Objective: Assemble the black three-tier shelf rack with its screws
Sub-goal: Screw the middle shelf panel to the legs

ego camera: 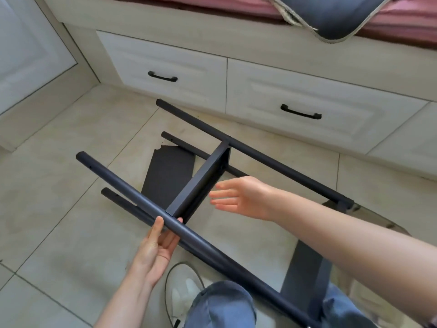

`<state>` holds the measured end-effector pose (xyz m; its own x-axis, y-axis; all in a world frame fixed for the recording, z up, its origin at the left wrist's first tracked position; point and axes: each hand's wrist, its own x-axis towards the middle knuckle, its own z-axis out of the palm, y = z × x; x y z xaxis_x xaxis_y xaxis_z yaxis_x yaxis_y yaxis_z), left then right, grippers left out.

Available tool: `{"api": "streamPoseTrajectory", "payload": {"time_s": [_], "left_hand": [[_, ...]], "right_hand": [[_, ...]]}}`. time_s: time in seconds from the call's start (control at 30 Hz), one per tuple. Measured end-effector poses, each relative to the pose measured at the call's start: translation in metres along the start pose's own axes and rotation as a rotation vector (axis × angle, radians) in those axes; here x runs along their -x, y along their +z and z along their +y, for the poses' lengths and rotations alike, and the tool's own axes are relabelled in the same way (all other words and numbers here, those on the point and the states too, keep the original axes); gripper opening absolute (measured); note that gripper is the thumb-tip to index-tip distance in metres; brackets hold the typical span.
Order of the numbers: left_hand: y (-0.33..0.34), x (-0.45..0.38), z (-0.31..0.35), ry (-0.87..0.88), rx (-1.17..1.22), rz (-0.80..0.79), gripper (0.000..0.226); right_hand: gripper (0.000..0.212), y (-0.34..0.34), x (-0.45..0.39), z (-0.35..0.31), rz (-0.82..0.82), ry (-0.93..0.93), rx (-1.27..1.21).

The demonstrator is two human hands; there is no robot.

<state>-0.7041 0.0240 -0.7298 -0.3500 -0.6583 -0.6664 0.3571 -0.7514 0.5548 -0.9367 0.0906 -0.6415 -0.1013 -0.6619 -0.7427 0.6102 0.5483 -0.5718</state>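
The partly built black rack is seen lying on its side across the middle of the frame, over the tiled floor. Its near pole runs from centre left down to the lower right edge, and its far pole runs parallel above it, ending close to the white drawers at the top. One shelf panel is set edge-on between the two poles. Two lower poles are partly seen beneath, close to the floor.

The near pole is cradled from below by the left hand, the thumb laid against its left side and the fingertips showing at its right, just where the panel edge meets it; the grip is a loose curl around the pole. The right hand is held flat and spread wide, empty, just right of the panel, apart from it.

A loose dark panel lies flat on the floor under the rack. Bare tiles are left at the left of the frame. A shoe and a blue trouser knee crowd the bottom edge.
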Motion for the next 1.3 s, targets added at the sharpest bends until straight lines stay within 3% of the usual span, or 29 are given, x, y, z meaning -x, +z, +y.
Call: {"api": "streamPoseTrajectory", "payload": {"time_s": [0.4,0.57,0.7,1.07,1.17,1.3], "left_hand": [[0.008,0.003,-0.012,0.049,-0.027,0.025,0.034],[0.009,0.006,-0.011,0.076,-0.066,0.032,0.028],[0.012,0.008,-0.013,0.105,-0.135,0.067,0.039],[0.028,0.021,-0.02,0.116,-0.163,0.183,0.048],[0.027,0.02,-0.021,0.118,-0.182,0.19,0.048],[0.023,0.016,-0.019,0.121,-0.216,0.188,0.049]], "right_hand": [[0.019,-0.099,0.077,0.009,0.294,-0.198,0.075],[0.019,-0.132,0.107,0.028,0.443,-0.202,0.14],[0.018,-0.158,0.119,0.051,0.569,-0.163,0.245],[0.011,-0.214,0.092,0.118,0.759,-0.083,0.311],[0.022,-0.228,0.075,0.132,0.778,-0.068,0.426],[0.015,-0.239,0.057,0.143,0.827,-0.055,0.628]]}}
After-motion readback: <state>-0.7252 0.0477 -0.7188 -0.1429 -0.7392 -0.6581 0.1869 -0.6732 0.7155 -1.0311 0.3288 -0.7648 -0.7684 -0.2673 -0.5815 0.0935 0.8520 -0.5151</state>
